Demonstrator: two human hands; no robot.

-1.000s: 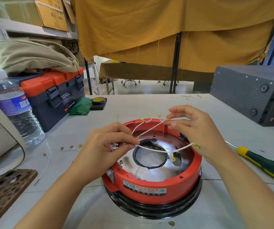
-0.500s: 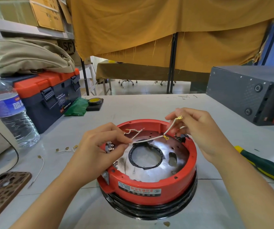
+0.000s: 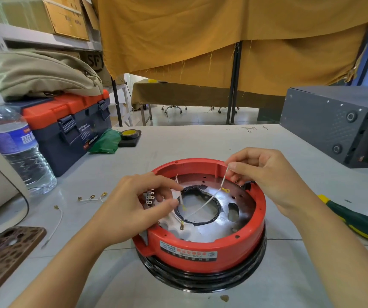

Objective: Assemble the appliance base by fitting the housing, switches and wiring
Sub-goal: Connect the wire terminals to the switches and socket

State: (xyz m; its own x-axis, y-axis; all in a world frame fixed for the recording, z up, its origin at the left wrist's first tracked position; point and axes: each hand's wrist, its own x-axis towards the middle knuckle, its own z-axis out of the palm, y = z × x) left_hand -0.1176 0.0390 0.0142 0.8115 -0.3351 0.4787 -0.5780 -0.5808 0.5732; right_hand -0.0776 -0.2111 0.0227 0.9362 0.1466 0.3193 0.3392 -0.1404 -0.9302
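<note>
A round red housing (image 3: 203,252) stands upside down on a black ring in the middle of the table, its silver plate with a central hole facing up. White wires (image 3: 203,206) with yellow and brass terminals lie across the plate. My left hand (image 3: 134,205) pinches wire ends over the housing's left rim, beside a small switch block (image 3: 150,197) with metal tabs. My right hand (image 3: 265,174) pinches a white wire above the right rim, a yellow ring terminal (image 3: 225,190) hanging below the fingers.
A green-and-yellow screwdriver (image 3: 354,221) lies at the right. Loose short wires (image 3: 92,198) lie left of the housing. A water bottle (image 3: 14,143), an orange-lidded toolbox (image 3: 67,123), a tape roll (image 3: 130,134) and a patterned phone case (image 3: 3,258) fill the left; a grey metal box (image 3: 334,123) stands far right.
Both hands have dropped lower toward the plate. The wire that was stretched taut between them now sags onto the plate, and the right hand has moved toward the right rim.
</note>
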